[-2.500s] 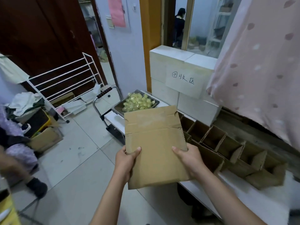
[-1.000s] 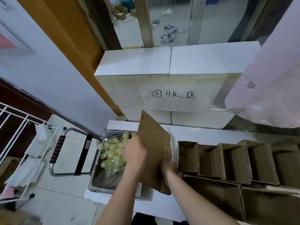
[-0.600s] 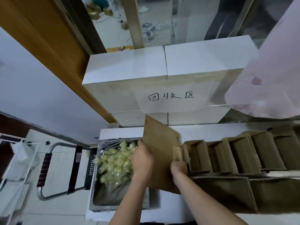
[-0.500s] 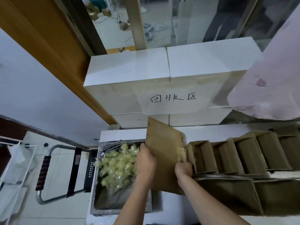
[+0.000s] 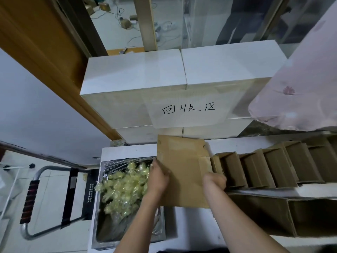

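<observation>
Brown corrugated cardboard blank [image 5: 182, 170], unfolded and flat, is held over the middle of the white worktop [image 5: 125, 150], its top edge reaching toward the far edge. The left hand [image 5: 158, 177] is set on the blank's left edge with its fingers curled round the board; the right hand [image 5: 215, 179] is clenched on the right edge beside a narrow side flap, its fingers folded under and mostly hidden. A metal tray [image 5: 102, 234] lined with clear film is placed at the worktop's left edge, just beside the blank, and is heaped with yellow wrapped sweets [image 5: 122, 189]. A row of open cardboard boxes [image 5: 273, 168] is ranged from the right hand toward the right edge, with longer boxes [image 5: 264, 216] along the near edge. White blocks [image 5: 138, 84] are stacked at the far edge, and a paper sign [image 5: 187, 110] with handwritten characters is fixed to their front. A pink curtain [image 5: 300, 79] hangs at the far right corner. A trolley handle [image 5: 29, 198] stands on the floor, left of the worktop.
</observation>
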`<action>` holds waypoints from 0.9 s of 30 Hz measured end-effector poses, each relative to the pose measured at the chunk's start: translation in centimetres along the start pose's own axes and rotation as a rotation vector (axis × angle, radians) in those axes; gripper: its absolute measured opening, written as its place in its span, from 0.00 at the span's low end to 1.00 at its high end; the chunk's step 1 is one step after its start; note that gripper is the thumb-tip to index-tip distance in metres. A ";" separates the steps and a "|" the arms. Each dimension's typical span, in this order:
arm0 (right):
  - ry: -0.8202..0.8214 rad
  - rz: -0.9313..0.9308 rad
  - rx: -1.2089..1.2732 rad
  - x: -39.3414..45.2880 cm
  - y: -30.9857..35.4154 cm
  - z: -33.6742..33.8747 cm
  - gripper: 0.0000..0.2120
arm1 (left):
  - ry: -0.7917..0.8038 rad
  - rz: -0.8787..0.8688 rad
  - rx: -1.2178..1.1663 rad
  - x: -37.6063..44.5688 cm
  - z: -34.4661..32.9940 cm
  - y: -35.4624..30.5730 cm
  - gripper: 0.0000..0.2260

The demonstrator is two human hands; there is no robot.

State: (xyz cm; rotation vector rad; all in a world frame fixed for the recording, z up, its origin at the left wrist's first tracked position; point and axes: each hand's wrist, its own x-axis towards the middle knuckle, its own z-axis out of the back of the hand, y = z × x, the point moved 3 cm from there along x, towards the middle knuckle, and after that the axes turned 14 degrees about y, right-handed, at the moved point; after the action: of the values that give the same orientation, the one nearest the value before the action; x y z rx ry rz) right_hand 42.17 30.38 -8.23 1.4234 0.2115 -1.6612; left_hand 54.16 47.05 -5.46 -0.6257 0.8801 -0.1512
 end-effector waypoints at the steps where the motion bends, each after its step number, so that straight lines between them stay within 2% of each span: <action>1: -0.060 -0.016 0.000 -0.3 0.4 0.1 0.16 | 0.010 0.007 0.013 -0.1 -0.1 -0.1 0.36; 3: -0.128 -0.017 -0.040 -0.9 1.0 0.1 0.15 | 0.022 0.021 0.042 -0.4 -0.7 -0.3 0.38; 9: -0.167 0.135 -0.187 -1.5 1.7 0.6 0.13 | 0.075 0.046 0.077 -0.5 -2.3 -0.6 0.39; 11: -0.155 0.191 -0.252 -1.5 1.9 0.7 0.20 | 0.087 0.044 0.086 -0.2 -2.6 -0.5 0.39; 14: -0.126 0.215 -0.427 -1.4 1.7 0.7 0.38 | 0.110 0.037 0.127 0.2 -3.2 -0.6 0.40; 16: -0.140 0.222 -0.485 -1.4 1.5 0.7 0.41 | 0.109 0.013 0.181 0.3 -3.8 -0.9 0.37; 23: -0.194 0.185 -0.466 -0.5 2.1 0.3 0.33 | 0.065 0.010 0.612 0.7 -5.9 -1.5 0.26; 25: -0.212 0.184 -0.482 -0.2 2.2 0.0 0.28 | 0.118 -0.026 0.692 1.0 -6.8 -1.2 0.24; 27: -0.221 0.179 -0.522 -0.2 2.1 -0.7 0.24 | 0.232 -0.053 0.675 1.4 -7.9 -0.6 0.24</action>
State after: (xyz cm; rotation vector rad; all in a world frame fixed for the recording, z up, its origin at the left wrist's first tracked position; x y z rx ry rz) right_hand 44.11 29.71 -7.39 0.8378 0.3511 -1.4626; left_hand 49.13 42.51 -9.74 0.0019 0.9637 -0.5512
